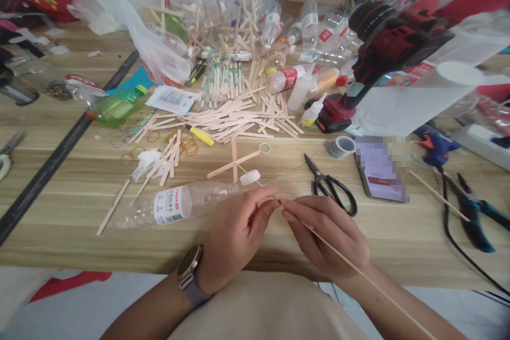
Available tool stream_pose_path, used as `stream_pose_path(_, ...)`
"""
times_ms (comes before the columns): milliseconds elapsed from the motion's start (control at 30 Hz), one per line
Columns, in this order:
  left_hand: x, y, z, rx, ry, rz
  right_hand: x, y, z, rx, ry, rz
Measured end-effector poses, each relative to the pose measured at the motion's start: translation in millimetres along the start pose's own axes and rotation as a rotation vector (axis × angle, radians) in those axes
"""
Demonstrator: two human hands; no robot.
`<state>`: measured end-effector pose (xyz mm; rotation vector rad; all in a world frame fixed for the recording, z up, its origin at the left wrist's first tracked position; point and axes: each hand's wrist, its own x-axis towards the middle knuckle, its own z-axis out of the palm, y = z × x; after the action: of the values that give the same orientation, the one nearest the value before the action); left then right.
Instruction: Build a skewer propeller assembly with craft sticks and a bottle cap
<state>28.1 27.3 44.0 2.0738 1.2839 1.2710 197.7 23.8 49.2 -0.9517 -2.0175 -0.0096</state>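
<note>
My right hand (pixel 329 231) pinches a long thin wooden stick (pixel 358 271) near its end; the stick runs back over my right forearm. My left hand (pixel 241 228), with a watch on the wrist, is closed, thumb and forefinger at the same stick end, where a small dark bit shows. A thin strand runs from there toward the upper left. Beside my left hand a clear plastic bottle (pixel 199 199) lies on its side, a white cap (pixel 250 177) near its neck. Two crossed craft sticks (pixel 234 163) lie just beyond the cap.
Black-handled scissors (pixel 332 183), a tape roll (pixel 341 146) and a phone (pixel 380 170) lie to the right, with pliers (pixel 474 212) and a glue gun (pixel 436 143) farther over. A red cordless drill (pixel 374 58) stands behind. Loose craft sticks (pixel 235 119) and several bottles fill the back.
</note>
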Motion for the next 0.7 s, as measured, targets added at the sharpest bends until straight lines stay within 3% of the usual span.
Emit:
stream_pose_path(233,4.6,-1.7,-3.4,0.033,-0.042,0.150,0.6,-1.9,-2.1,0.065,-0.002,0.030)
stream_pose_path(533,9.0,-2.7,-6.9,-0.003,-0.125,0.189,2.3,5.6,-6.5,0.105,-0.002,-0.023)
stream_pose_path(700,10.4,-1.6,-7.6,0.005,-0.157,0.136,4.5,7.8,-9.2,0.093,-0.068,-0.031)
